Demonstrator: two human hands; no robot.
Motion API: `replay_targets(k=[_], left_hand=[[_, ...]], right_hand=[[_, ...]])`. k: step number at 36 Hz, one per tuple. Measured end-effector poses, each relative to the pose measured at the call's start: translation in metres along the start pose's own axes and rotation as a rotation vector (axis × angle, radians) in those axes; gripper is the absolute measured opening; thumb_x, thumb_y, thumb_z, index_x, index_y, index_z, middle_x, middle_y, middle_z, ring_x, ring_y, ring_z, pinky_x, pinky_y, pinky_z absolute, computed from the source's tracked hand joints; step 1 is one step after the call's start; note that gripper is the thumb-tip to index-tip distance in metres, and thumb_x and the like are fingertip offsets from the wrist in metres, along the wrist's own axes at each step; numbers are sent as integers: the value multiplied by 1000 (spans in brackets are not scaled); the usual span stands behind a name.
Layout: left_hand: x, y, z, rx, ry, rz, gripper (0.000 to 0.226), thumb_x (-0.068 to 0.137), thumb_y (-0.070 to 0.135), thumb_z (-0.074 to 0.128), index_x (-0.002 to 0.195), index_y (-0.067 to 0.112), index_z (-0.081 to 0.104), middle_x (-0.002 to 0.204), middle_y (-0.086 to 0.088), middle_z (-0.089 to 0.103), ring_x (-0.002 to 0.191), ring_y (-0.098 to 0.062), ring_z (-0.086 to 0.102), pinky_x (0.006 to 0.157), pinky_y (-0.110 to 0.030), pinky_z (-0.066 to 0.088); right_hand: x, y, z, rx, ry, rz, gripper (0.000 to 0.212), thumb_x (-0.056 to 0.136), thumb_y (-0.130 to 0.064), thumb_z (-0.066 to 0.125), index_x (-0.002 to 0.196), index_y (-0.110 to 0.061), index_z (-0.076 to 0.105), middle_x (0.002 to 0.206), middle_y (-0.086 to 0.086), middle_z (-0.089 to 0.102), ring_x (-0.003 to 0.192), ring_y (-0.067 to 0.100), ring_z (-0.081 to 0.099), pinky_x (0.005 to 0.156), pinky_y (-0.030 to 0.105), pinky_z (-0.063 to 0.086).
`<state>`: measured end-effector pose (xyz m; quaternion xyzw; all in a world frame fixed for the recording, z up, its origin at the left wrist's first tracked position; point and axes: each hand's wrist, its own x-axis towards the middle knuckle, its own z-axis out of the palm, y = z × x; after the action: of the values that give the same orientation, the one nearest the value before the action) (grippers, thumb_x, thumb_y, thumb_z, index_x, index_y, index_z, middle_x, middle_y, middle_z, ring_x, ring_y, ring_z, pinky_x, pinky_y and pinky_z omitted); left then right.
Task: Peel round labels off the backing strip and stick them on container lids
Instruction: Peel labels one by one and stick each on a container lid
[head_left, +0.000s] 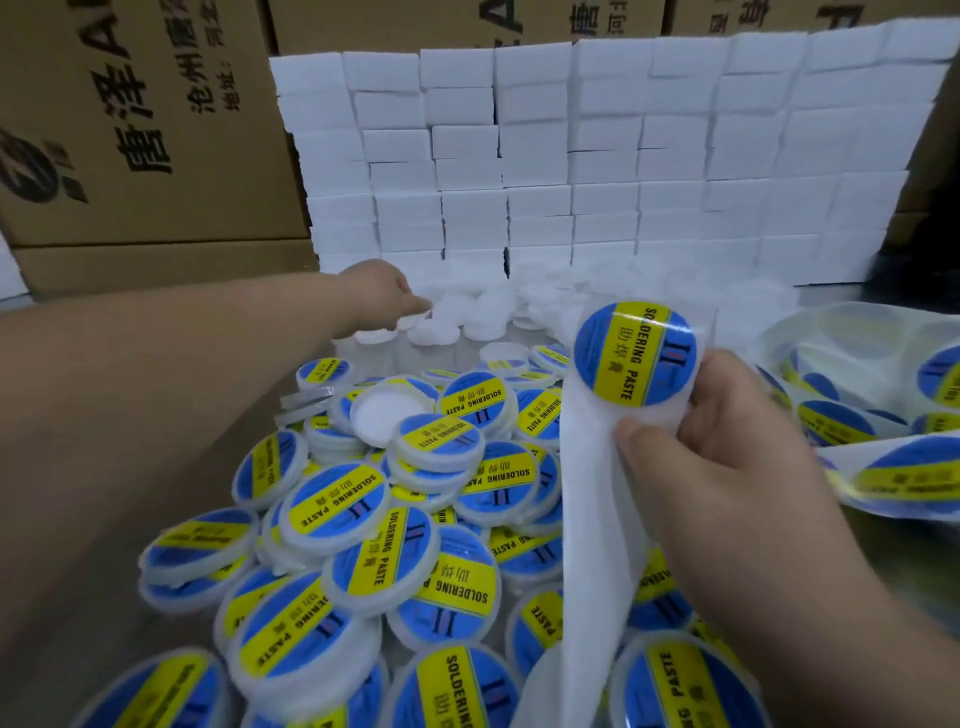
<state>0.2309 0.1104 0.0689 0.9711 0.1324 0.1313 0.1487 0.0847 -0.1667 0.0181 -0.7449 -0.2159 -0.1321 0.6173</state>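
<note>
Right hand (727, 447), centre right, thumb and fingers pinching the white backing strip (592, 509), and a blue-and-yellow soldering paste label (636, 353) stands up just above that thumb. Left hand (384, 291) is stretched off to the upper centre, fingertips at the plain white lids (470, 317); gripping one or not, can't tell. Low between the arms, a heap of labelled lids (337, 499), one upturned lid (387, 413) among them. More label strip (883, 473) trails at the right edge, white boxes (623, 156) stacked behind
</note>
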Motion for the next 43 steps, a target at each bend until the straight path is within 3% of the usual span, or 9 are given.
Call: replay_targets(k=[6, 10, 15, 22, 26, 28, 33, 36, 43], left_hand=[[-57, 37, -30, -942, 5, -48, 28, 87, 36, 60, 100, 13, 52, 103, -5, 55, 74, -13, 64, 78, -27, 52], [-123, 60, -43, -1323, -98, -53, 26, 89, 39, 49, 99, 16, 53, 79, -6, 51, 53, -16, 51, 57, -22, 50], [-188, 78, -36, -1462, -160, -7, 37, 86, 45, 36, 94, 14, 54, 68, -4, 38, 48, -15, 34, 46, -21, 35], [-221, 82, -3, -1012, 202, 223, 27, 70, 51, 41, 80, 31, 56, 72, 11, 53, 64, -14, 49, 62, -35, 41], [-223, 69, 11, -613, 279, 433, 56, 75, 53, 23, 128, 43, 37, 76, 26, 53, 75, 12, 48, 68, -8, 37], [-225, 66, 10, -528, 270, 495, 61, 74, 49, 21, 132, 42, 38, 90, 28, 53, 90, 17, 44, 76, 0, 30], [-232, 65, 3, -389, 296, 592, 52, 77, 33, 24, 116, 20, 54, 107, 4, 51, 94, -4, 45, 78, -9, 32], [-235, 63, 3, -377, 251, 580, 46, 78, 42, 25, 108, 26, 56, 95, 8, 54, 87, -7, 47, 74, -21, 36], [-234, 61, 3, -386, 271, 546, 40, 66, 65, 41, 94, 42, 58, 89, 12, 59, 85, 1, 48, 74, -17, 37]], right_hand=[[-1, -8, 1, 61, -31, 2, 11, 82, -17, 52, 88, -18, 61, 78, 0, 70, 75, 22, 65, 61, 34, 54], [-3, -11, 1, 60, -37, -26, 15, 86, -21, 55, 84, -8, 60, 76, 14, 65, 68, 30, 60, 65, 48, 51], [-6, -16, 1, 41, -80, -80, 28, 91, -26, 53, 85, 1, 58, 83, 28, 57, 64, 16, 48, 58, 48, 46], [-6, -16, 2, 21, -100, -88, 39, 82, -33, 51, 90, 4, 56, 89, 30, 57, 74, 40, 57, 67, 56, 50], [-7, -14, 3, -36, -145, -172, 42, 80, -34, 49, 86, 6, 56, 81, 28, 58, 73, 40, 56, 63, 53, 48], [-8, -14, 3, -41, -175, -190, 43, 80, -35, 50, 86, 7, 55, 79, 28, 58, 73, 41, 56, 62, 54, 48], [-8, -12, 4, -46, -201, -238, 35, 80, -34, 51, 77, 1, 56, 68, 21, 55, 64, 35, 51, 56, 50, 45], [-9, -12, 5, -39, -247, -272, 21, 81, -28, 52, 74, -10, 59, 65, 11, 55, 60, 23, 50, 55, 38, 41], [-10, -12, 2, 71, -377, -291, 23, 82, -13, 50, 73, -25, 67, 64, -7, 62, 60, 7, 55, 53, 27, 40]])
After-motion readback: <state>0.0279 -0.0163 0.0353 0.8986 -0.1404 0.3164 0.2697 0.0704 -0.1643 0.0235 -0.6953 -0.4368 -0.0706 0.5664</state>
